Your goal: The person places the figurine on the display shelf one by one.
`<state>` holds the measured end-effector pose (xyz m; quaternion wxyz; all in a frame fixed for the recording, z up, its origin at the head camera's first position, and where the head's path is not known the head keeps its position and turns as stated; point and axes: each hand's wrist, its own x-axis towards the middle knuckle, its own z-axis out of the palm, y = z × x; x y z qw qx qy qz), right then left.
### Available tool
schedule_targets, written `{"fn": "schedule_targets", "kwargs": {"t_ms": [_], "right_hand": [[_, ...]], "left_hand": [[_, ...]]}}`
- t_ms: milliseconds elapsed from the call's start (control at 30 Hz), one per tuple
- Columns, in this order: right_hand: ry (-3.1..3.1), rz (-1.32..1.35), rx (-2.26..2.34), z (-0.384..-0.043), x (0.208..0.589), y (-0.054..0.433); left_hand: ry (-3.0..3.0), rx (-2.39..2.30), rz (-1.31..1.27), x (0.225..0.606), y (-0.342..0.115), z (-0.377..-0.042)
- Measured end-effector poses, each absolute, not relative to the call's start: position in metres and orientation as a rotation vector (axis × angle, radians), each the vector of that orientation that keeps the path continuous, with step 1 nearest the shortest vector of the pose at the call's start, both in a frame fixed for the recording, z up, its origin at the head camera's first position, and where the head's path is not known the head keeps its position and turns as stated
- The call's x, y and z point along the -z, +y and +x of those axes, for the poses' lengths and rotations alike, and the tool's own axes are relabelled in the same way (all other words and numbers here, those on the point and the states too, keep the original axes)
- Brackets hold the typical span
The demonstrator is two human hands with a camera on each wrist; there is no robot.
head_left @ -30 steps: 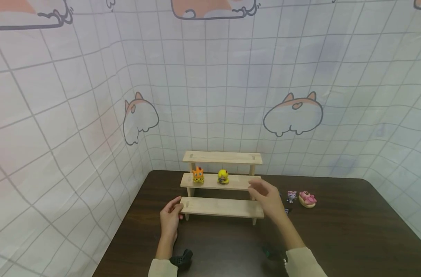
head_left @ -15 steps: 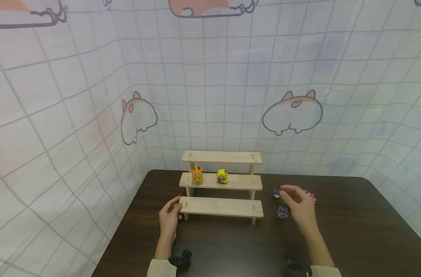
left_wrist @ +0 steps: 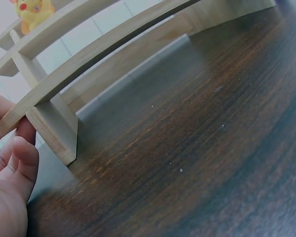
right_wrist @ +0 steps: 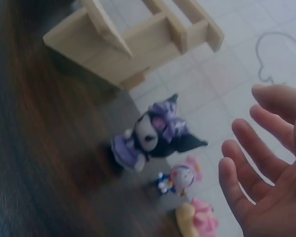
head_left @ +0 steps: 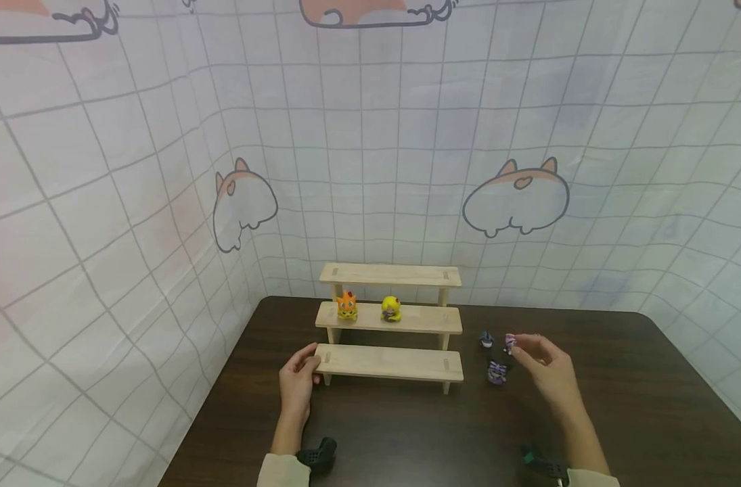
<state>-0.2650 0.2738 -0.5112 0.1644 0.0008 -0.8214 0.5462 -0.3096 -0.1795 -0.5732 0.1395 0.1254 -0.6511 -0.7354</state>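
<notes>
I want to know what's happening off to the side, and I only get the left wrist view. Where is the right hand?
Observer: The right hand is to the right of the wooden stand, near a purple-bowed figure.
Operator: How are its fingers held?
Observer: In the right wrist view, the fingers are spread, with the thumb apart from them.
Operator: I see one orange-and-yellow figure on a shelf. Is it alone there?
Observer: No, the head view shows a yellow-hooded figure on that same middle shelf.
</notes>
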Motion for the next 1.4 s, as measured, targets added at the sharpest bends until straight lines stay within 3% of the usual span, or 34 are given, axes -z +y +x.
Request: {"fn": "schedule_targets", "kwargs": {"t_ms": [500,1400], "right_hand": [[-2.495,0.144,-1.604,-0.274,0.545,0.284],[-2.619,0.022,-1.621,-0.280,0.563,0.276]], "left_hand": [[-1.896,2.123,0.357,0.573,-0.181,-0.310],[-1.890,2.117,0.356,0.574,-0.180,-0.310]]}}
